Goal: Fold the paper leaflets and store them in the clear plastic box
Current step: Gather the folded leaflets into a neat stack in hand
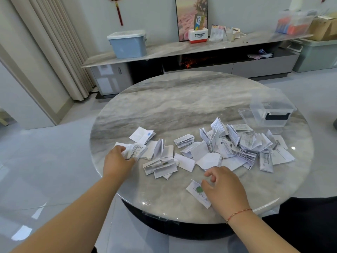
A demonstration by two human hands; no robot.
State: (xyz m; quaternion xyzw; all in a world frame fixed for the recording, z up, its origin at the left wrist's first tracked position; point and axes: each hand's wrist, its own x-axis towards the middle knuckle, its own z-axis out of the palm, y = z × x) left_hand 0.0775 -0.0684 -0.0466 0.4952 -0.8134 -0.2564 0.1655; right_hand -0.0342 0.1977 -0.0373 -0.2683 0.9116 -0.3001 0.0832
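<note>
Several white folded paper leaflets (pixel 215 148) lie scattered across the near half of a round marble table (pixel 182 99). My left hand (pixel 118 159) grips a bundle of folded leaflets (pixel 134 149) at the left end of the spread. My right hand (pixel 224 187) rests with curled fingers on a single leaflet with a green mark (pixel 196 189) near the table's front edge; whether it pinches the paper I cannot tell. The clear plastic box (pixel 269 108) stands at the right rear of the table, its lid (pixel 245 114) lying beside it on the left.
Behind the table runs a low marble-topped cabinet (pixel 164 50) with a blue lidded bin (pixel 127 43), a white and red box (pixel 198 34) and small items. Curtains hang at the left. A green storage bin (pixel 317 55) sits on the floor at far right.
</note>
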